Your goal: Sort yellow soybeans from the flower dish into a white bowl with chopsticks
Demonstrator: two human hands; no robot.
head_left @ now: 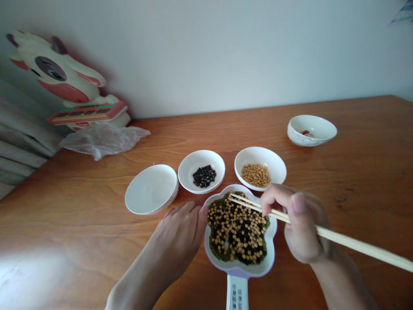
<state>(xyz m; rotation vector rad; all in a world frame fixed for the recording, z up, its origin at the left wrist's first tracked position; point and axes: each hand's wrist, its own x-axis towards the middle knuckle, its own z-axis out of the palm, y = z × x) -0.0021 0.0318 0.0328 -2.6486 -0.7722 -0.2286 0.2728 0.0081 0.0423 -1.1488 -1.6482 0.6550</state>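
My right hand (300, 224) is closed around a pair of wooden chopsticks (342, 239). Their tips are close together among the beans at the far side of a white, flower-shaped dish with a handle (271, 254). Mixed beans (240, 228), yellow, black and green, cover its bottom. My left hand (182, 228) grips the dish's left rim, its fingers curled and partly hidden from view. Just beyond the dish stand a white bowl of black beans (204, 175) and a white bowl of yellow soybeans (256, 175). To their left is a white bowl (151, 189) with nothing visible inside.
A patterned white bowl (311, 130) with a few small reddish bits stands at the back right. On the back left, a cow-shaped toy keyboard (90, 113) leans near the wall behind a crumpled clear plastic bag (106, 140). A grey curtain (22, 142) hangs at the left.
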